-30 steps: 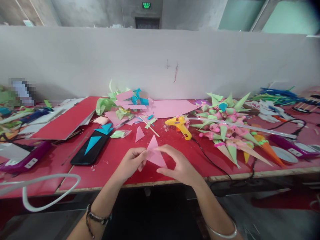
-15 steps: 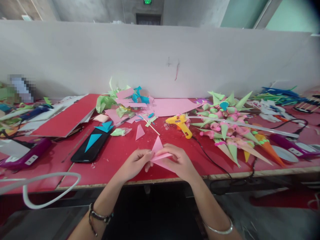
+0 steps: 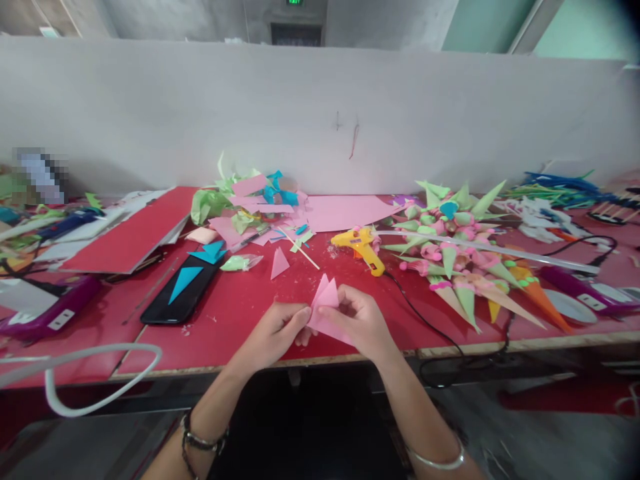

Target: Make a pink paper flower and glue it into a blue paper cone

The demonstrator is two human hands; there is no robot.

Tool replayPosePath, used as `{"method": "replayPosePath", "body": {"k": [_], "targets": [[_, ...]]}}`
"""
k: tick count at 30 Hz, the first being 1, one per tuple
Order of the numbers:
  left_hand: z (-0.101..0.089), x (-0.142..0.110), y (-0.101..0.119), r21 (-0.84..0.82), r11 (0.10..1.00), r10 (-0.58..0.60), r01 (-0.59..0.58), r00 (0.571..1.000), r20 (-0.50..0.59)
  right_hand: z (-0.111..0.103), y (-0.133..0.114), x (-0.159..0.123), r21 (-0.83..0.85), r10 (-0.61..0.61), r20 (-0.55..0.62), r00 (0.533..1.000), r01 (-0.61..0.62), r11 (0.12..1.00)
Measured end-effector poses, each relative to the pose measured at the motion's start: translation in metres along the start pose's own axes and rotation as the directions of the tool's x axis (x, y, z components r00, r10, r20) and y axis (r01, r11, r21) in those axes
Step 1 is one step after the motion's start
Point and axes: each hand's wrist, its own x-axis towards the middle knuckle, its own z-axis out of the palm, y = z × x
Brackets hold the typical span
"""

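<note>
Head view: both hands together near the front edge of the red desk point(image 3: 230, 303), folded pink paper point(image 3: 327, 308) between them, lifted, pointed tips up. Left hand point(image 3: 275, 333): fingers closed narrow, thumb and index pinching the paper's left edge, other fingers curled under. Right hand point(image 3: 367, 327): thumb pressed flat on the paper's front, fingers curled behind its right side, gap narrow, paper clamped between. Exact contact of the hidden right fingertips: can't tell.

Around them: small pink triangle point(image 3: 280, 265) lies on the desk beyond the left hand; thin stick point(image 3: 304, 253) to its right, slanting. Yellow glue gun point(image 3: 369, 252) beyond the right hand, nozzle toward the left, well apart from the fingers. Black phone point(image 3: 173, 312) left of the left hand, blue paper triangles point(image 3: 185, 283) on it. Clear packet point(image 3: 243, 263) near the phone. Pile of paper cones point(image 3: 453, 250), green and pink, right of glue gun.
</note>
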Motion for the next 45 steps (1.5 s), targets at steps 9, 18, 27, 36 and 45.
{"method": "replayPosePath", "body": {"k": [9, 18, 27, 36, 45], "targets": [[0.003, 0.002, 0.001, 0.105, 0.994, -0.023, 0.028, 0.998, -0.05, 0.002, 0.0, 0.0, -0.175, -0.094, -0.104, 0.99, 0.075, 0.982], [0.004, 0.002, -0.002, -0.033, 0.997, -0.076, 0.074, 0.994, -0.079, -0.001, 0.002, 0.001, -0.126, -0.095, -0.076, 0.993, 0.085, 0.988], [0.004, 0.005, 0.0, -0.037, 0.993, -0.112, 0.109, 0.987, -0.112, -0.002, 0.002, -0.004, -0.127, -0.089, 0.081, 0.993, 0.099, 0.987], [-0.002, 0.004, -0.002, -0.173, 0.969, -0.192, 0.176, 0.978, -0.078, -0.018, -0.003, -0.002, -0.271, -0.352, 0.283, 0.892, 0.427, 0.863], [0.003, 0.003, 0.0, -0.257, 0.96, -0.099, 0.111, 0.993, 0.059, -0.014, 0.002, -0.004, -0.282, -0.401, 0.165, 0.901, 0.433, 0.856]]}}
